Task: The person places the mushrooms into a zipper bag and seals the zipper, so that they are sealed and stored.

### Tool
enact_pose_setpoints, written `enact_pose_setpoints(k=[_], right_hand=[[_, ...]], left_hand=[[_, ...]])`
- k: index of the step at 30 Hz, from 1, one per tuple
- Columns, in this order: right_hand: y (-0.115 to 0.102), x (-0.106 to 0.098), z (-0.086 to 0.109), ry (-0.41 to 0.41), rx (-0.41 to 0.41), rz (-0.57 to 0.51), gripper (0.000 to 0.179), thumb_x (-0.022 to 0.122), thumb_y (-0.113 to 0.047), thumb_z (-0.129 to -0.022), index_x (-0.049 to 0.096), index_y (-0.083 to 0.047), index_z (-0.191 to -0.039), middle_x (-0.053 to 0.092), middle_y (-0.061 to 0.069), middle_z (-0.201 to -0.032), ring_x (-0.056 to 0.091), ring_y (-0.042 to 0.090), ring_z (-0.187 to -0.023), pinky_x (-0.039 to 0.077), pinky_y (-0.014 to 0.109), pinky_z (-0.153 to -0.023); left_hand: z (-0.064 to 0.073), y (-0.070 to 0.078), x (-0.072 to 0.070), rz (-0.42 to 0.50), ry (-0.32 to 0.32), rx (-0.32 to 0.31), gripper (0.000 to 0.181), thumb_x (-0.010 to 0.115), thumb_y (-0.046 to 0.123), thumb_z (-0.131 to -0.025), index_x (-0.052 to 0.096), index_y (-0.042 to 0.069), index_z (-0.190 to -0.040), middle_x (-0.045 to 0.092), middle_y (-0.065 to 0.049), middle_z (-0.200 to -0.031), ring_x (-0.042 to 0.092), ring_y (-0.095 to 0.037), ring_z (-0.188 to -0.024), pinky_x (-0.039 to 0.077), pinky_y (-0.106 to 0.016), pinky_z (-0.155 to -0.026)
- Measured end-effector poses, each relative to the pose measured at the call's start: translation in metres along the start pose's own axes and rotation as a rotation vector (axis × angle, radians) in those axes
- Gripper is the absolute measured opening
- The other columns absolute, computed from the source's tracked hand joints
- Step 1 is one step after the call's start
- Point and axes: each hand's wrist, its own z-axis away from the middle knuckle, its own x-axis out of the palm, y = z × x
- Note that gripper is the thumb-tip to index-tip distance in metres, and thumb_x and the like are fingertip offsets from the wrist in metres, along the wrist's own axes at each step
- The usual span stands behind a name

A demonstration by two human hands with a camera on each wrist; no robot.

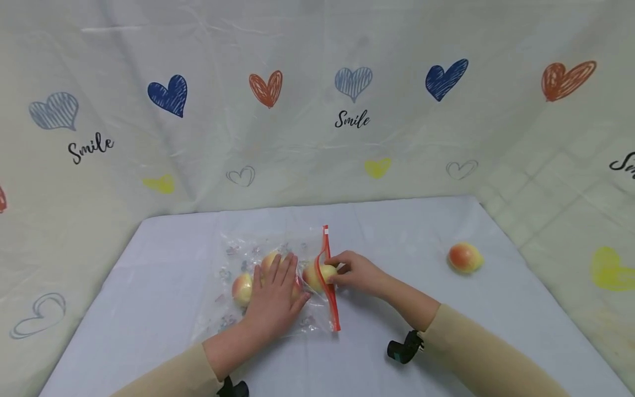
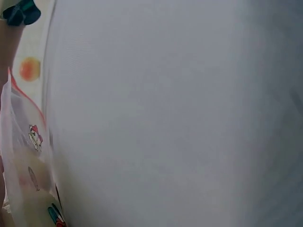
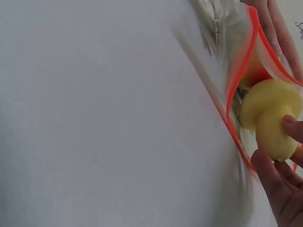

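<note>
A clear zip bag [image 1: 310, 320] with printed figures and an orange-red zip edge lies on the table, its mouth toward the right. My left hand [image 1: 273, 300] rests on top of it with straight fingers. Under the film are several red-and-yellow rounded pieces [image 1: 242, 289], partly covered by that hand. At the mouth, my right hand [image 1: 359, 270] pinches a yellow mushroom-shaped piece [image 3: 270, 111] by its stem, between thumb and fingers. Its cap is inside the bag opening, close to a red-tinged piece [image 3: 255, 71]. In the left wrist view, the bag [image 2: 28, 123] fills the left edge.
Another red-and-yellow piece [image 1: 463, 257] lies alone on the right side of the white-covered table [image 1: 397, 226]. Behind the table hangs a cream cloth [image 1: 307, 138] with printed hearts. A black wrist camera [image 1: 404, 348] sits below the right forearm.
</note>
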Motion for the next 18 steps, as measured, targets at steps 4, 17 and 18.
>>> enact_pose_setpoints(k=[4, 17, 18], right_hand=[[0.0, 0.004, -0.002, -0.022, -0.013, -0.001, 0.042, 0.077, -0.017, -0.087, 0.067, -0.011, -0.128, 0.061, 0.004, -0.114, 0.063, 0.017, -0.088, 0.057, 0.03, -0.072], [-0.005, 0.019, -0.016, -0.017, -0.053, 0.163, 0.031, 0.068, -0.009, -0.091, 0.069, -0.012, -0.122, 0.063, 0.0, -0.089, 0.056, 0.016, -0.078, 0.052, 0.025, -0.064], [-0.005, 0.02, -0.017, -0.018, -0.051, 0.156, 0.03, 0.068, -0.009, -0.091, 0.069, -0.012, -0.121, 0.064, 0.0, -0.09, 0.057, 0.016, -0.079, 0.053, 0.025, -0.065]], left_hand=[[0.0, 0.001, -0.001, 0.001, 0.006, 0.006, 0.085, 0.049, 0.06, -0.096, 0.019, 0.011, -0.159, 0.02, -0.006, -0.164, 0.008, -0.031, -0.152, 0.006, -0.064, -0.116], [-0.002, 0.001, -0.002, -0.004, 0.062, 0.047, 0.083, 0.047, 0.058, -0.098, 0.021, 0.007, -0.158, 0.024, -0.007, -0.163, 0.012, -0.031, -0.151, 0.007, -0.063, -0.116], [-0.002, 0.001, -0.002, -0.012, 0.06, 0.048, 0.083, 0.047, 0.058, -0.098, 0.021, 0.008, -0.158, 0.024, -0.007, -0.163, 0.013, -0.031, -0.151, 0.006, -0.063, -0.116]])
